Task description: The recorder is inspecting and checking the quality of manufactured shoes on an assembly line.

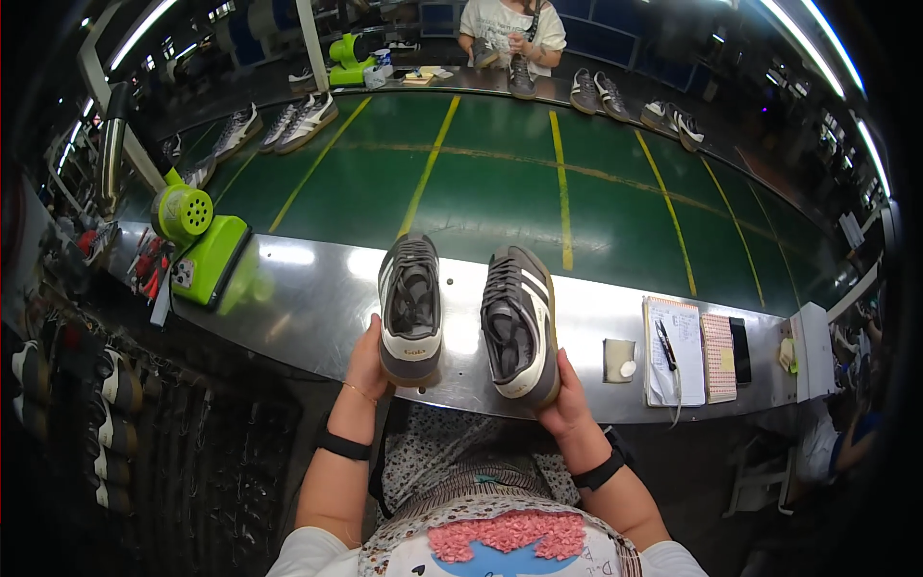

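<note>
Two grey sneakers with white stripes and laces are held over the metal bench edge, heels toward me. My left hand (367, 358) grips the left sneaker (411, 298) by its outer heel side. Around the heel of the right sneaker (519, 322) my right hand (569, 402) is closed from the outside. Both shoes point away from me, a gap between them, and their openings show dark insides. The fingers under the soles are hidden.
A metal bench (317, 327) borders a green conveyor belt (500, 173) with yellow lines. A green blower-like machine (207, 250) stands left; a notebook (675, 351) with pen and a phone (739, 348) lie right. Opposite, a person (514, 29) handles shoes; more sneakers (308, 120) line the far edge.
</note>
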Tool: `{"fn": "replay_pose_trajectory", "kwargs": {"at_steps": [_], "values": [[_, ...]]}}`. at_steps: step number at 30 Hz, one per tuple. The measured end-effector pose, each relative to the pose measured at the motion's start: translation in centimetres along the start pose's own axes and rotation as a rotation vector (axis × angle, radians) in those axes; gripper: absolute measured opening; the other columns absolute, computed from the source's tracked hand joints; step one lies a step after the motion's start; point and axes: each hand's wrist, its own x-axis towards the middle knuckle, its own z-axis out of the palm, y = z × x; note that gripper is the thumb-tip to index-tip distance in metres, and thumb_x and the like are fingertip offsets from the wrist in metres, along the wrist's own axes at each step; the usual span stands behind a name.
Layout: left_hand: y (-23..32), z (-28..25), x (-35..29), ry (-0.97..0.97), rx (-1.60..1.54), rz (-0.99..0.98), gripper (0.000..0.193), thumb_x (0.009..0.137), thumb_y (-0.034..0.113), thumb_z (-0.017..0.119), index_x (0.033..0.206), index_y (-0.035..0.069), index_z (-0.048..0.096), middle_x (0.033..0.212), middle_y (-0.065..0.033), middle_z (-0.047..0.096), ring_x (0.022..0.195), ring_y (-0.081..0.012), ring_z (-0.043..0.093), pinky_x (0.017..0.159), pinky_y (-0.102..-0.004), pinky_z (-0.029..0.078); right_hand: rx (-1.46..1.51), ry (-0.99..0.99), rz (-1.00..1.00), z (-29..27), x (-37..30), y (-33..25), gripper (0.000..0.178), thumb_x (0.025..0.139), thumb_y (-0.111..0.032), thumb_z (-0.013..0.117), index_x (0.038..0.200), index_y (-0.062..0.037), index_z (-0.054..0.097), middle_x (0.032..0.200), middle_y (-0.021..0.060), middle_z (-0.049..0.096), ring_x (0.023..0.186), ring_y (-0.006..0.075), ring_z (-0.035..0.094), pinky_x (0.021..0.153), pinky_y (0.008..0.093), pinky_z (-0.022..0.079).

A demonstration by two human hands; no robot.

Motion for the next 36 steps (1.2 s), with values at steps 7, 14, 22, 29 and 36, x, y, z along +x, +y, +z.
{"fn": "replay_pose_trajectory", "kwargs": {"at_steps": [7, 14, 22, 29, 36], "values": [[-2.6, -3.0, 1.6, 0.381, 0.836, 0.644, 0.024, 0.089, 0.02, 0.05, 0.095, 0.002, 0.064, 0.086, -0.0136, 0.064, 0.082, -0.0294, 0.06, 0.074, -0.0353, 0.045, 0.483, -0.179, -0.059, 1.0, 0.8, -1.1, 0.072, 0.083, -0.061, 0.049, 0.135, -0.0131, 0.036, 0.129, 0.0093, 0.045, 0.117, 0.0267, 0.043, 0.101, 0.0443, 0.034], [-2.2, -2.9, 1.2, 0.366, 0.915, 0.677, 0.024, 0.089, 0.02, 0.05, 0.09, 0.001, 0.063, 0.085, -0.0142, 0.063, 0.08, -0.0295, 0.06, 0.073, -0.0356, 0.045, 0.576, -0.246, -0.173, 2.3, 2.6, -2.3, 0.08, 0.078, -0.059, 0.057, 0.137, -0.0113, 0.032, 0.131, 0.0075, 0.042, 0.119, 0.023, 0.04, 0.101, 0.0398, 0.034], [-2.5, -3.3, 1.5, 0.364, 0.944, 0.69, 0.023, 0.088, 0.02, 0.051, 0.09, 0.001, 0.064, 0.086, -0.0143, 0.063, 0.081, -0.0292, 0.06, 0.075, -0.0359, 0.045, 0.613, -0.238, -0.199, 2.7, 3.4, -2.6, 0.082, 0.076, -0.061, 0.058, 0.136, -0.0107, 0.033, 0.132, 0.0076, 0.042, 0.119, 0.0228, 0.041, 0.101, 0.039, 0.034], [-2.6, -3.4, 1.5, 0.384, 0.947, 0.68, 0.021, 0.087, 0.019, 0.053, 0.09, 0.002, 0.065, 0.087, -0.0142, 0.064, 0.083, -0.0295, 0.06, 0.076, -0.0363, 0.045, 0.615, -0.233, -0.208, 2.5, 3.7, -2.7, 0.083, 0.077, -0.061, 0.057, 0.137, -0.0083, 0.032, 0.133, 0.0081, 0.042, 0.119, 0.0236, 0.042, 0.101, 0.0388, 0.034], [-2.7, -3.5, 1.7, 0.382, 0.916, 0.674, 0.021, 0.087, 0.02, 0.053, 0.09, 0.002, 0.065, 0.086, -0.0148, 0.063, 0.081, -0.0301, 0.06, 0.075, -0.0366, 0.045, 0.643, -0.22, -0.204, 2.4, 4.1, -2.7, 0.083, 0.077, -0.06, 0.057, 0.136, -0.0071, 0.032, 0.133, 0.0096, 0.041, 0.118, 0.0249, 0.042, 0.101, 0.0394, 0.035]]}}
